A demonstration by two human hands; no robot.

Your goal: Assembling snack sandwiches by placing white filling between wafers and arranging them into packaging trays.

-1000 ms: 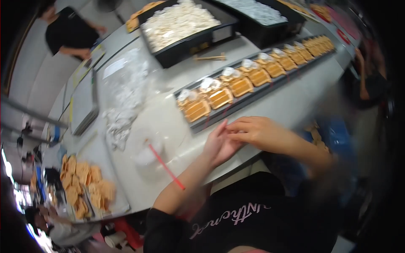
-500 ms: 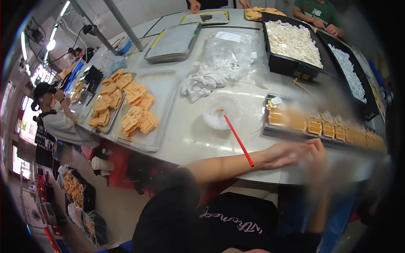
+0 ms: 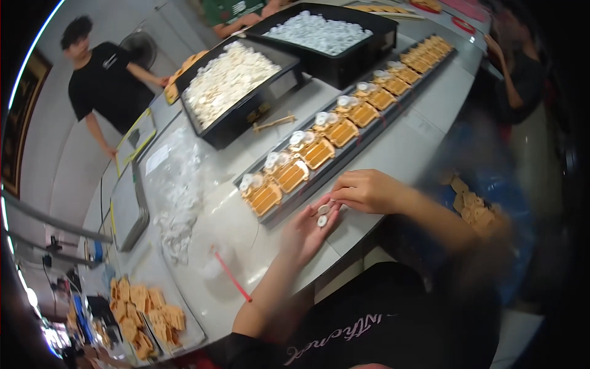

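Note:
My left hand [image 3: 304, 232] is turned palm up near the table's front edge, with a few small white round pieces [image 3: 322, 220] lying on its fingers. Above those fingertips, my right hand [image 3: 367, 190] has thumb and fingers pinched together; whatever is between them is hidden. Just beyond both hands runs a long grey tray [image 3: 295, 195] at a slant. In it stands a row of orange ribbed plastic parts [image 3: 316, 152], and white round pieces [image 3: 301, 138] sit at the far end of several of them.
Black bins of cream pieces [image 3: 227, 77] and pale blue-white pieces [image 3: 319, 32] stand behind the tray. A blurred clear bowl [image 3: 212, 261] with a red stick [image 3: 232, 277] is left of my forearm. Orange parts [image 3: 147, 307] lie at lower left. Other people stand around the table.
My view has swung to the right, so the tray now lies slanted before me. The hands, blurred earlier, are now clearer, with white pieces visible in the left one.

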